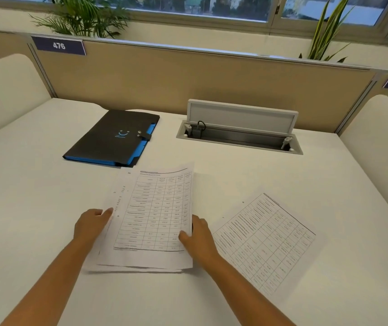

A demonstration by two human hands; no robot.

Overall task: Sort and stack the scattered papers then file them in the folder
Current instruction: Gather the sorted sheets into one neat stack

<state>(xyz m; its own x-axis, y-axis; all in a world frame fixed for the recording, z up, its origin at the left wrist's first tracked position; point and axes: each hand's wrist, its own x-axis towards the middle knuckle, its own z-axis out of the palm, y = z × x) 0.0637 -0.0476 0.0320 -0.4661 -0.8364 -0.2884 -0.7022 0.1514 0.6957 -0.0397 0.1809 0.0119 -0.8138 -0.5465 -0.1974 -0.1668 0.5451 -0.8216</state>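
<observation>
Both hands square up a loose stack of white printed table sheets (150,220) on the pale worktop (35,208).

The left hand (91,225) and right hand (198,236) have their fingers clamped on the stack's side edges, so stacking looks in hand. One single white printed sheet (265,241) lies askew just right of it, apart; next it likely needs gathering. The black folder with blue tabbed dividers (113,137) lies closed beyond, clasp fastened.

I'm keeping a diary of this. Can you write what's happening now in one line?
step: stacking | left hand + right hand: holding paper stack | loose sheet: on desk, right | folder: shut
</observation>
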